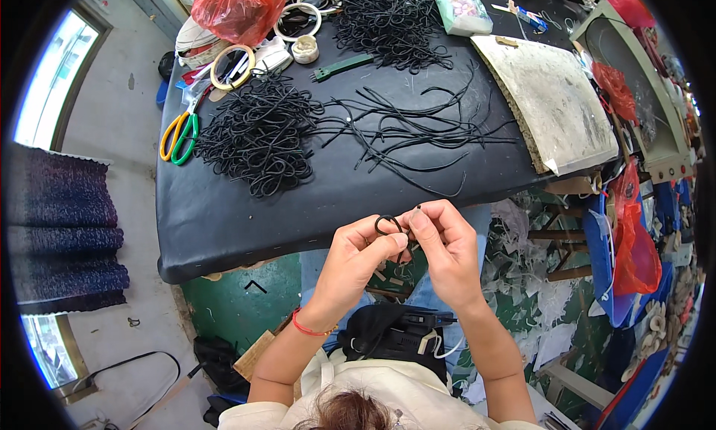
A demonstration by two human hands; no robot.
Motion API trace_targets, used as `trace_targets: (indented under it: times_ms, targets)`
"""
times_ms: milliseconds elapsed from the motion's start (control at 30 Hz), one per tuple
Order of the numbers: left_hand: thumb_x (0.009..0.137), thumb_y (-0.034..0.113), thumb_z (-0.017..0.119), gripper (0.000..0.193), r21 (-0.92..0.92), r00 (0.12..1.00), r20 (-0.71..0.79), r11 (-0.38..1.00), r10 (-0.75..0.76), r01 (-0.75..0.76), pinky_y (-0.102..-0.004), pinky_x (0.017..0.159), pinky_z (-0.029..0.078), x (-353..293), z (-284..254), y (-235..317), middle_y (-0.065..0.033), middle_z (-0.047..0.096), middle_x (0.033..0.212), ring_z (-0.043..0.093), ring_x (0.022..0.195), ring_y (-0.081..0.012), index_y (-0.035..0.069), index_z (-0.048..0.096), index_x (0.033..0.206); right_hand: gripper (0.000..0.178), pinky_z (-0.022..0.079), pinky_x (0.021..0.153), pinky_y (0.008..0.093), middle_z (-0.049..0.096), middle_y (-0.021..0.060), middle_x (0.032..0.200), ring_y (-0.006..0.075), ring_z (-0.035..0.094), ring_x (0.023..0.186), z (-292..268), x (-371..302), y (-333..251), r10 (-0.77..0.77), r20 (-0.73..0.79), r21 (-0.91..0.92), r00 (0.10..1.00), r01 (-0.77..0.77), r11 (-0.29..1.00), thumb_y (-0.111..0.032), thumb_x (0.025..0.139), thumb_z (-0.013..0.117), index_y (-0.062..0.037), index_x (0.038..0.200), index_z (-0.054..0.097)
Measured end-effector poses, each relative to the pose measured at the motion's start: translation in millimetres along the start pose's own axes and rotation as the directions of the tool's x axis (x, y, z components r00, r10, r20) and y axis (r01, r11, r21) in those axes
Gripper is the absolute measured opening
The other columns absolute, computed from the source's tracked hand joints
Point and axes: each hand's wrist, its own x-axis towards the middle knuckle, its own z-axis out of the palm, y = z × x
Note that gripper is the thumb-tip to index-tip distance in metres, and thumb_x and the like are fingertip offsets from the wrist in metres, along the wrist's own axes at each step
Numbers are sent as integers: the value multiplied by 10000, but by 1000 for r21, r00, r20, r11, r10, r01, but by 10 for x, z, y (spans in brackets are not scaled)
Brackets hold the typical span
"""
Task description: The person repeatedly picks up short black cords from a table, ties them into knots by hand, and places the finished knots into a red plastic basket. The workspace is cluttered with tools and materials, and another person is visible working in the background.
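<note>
Black cord [388, 217] loops at the left fingers [389, 243], pinched by them and the right fingers [426, 227].

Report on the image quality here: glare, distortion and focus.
In the head view, the upper window at left is mostly washed out to white; in the head view, fisheye bending bows the front edge of the black table, and the corners go black; in the head view, the left hand, right hand and looped black cord look fairly sharp.

Black cord [387, 217], green-and-yellow-handled scissors [185, 116]
</note>
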Motion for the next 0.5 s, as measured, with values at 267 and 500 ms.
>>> trace_targets:
  times_ms: [267, 500]
  targets:
    - [834, 105, 597, 92, -4, 1000, -21, 1000, -21, 21, -200, 636, 417, 11, -10, -33, -33, 614, 725, 541, 664, -62, 31, 596, 780, 191, 463, 646, 218, 625, 54, 837, 60, 520, 699, -28, 64, 26, 30, -4, -2, 1000, -30, 1000, -182, 936, 501, -1, 896, 546]
    - [852, 96, 587, 78, -63, 999, -32, 998, 9, -11, -215, 669, 458, 20, 23, -97, -46, 627, 780, 586, 741, -84, 22, 607, 837, 231, 461, 686, 225, 622, 68, 837, 78, 549, 754, -46, 87, 56, 85, -45, 89, 995, -81, 993, -208, 954, 464, 4, 922, 549]
